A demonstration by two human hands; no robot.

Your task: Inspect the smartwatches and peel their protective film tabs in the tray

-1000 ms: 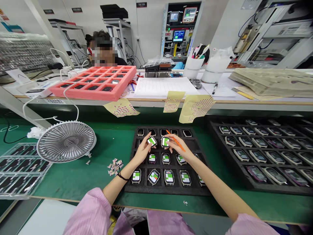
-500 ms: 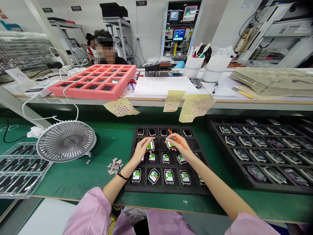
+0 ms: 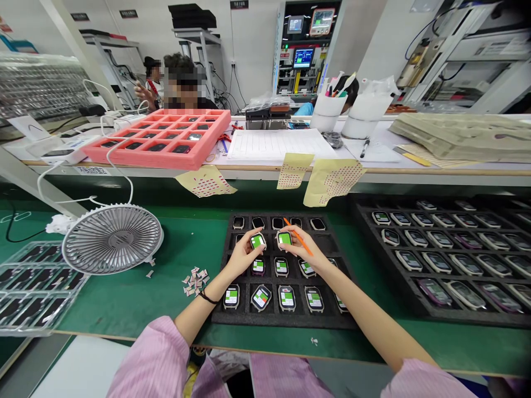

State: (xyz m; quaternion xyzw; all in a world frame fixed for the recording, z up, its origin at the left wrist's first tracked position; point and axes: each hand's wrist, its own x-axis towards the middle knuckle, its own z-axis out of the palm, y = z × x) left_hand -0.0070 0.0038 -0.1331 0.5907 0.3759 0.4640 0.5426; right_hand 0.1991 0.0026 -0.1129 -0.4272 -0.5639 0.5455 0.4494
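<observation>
A black foam tray with rows of square watch faces lies before me on the green bench. Over its second row, my left hand grips one watch by its edges, its screen lit green and white. Beside it, my right hand pinches another lit watch and also has an orange stick lying across the fingers. The two watches are apart. Watches below the hands show green and white screens; those in the back row are dark.
A grey fan and small loose pieces are on the left, beyond them a clear tray. Another black tray of watches stands right. A pink foam tray rests on the shelf. A person sits behind it.
Both watches have turned so their screens face me more fully. My right hand's watch has shifted slightly left. Behind the shelf, another person's hand has come up.
</observation>
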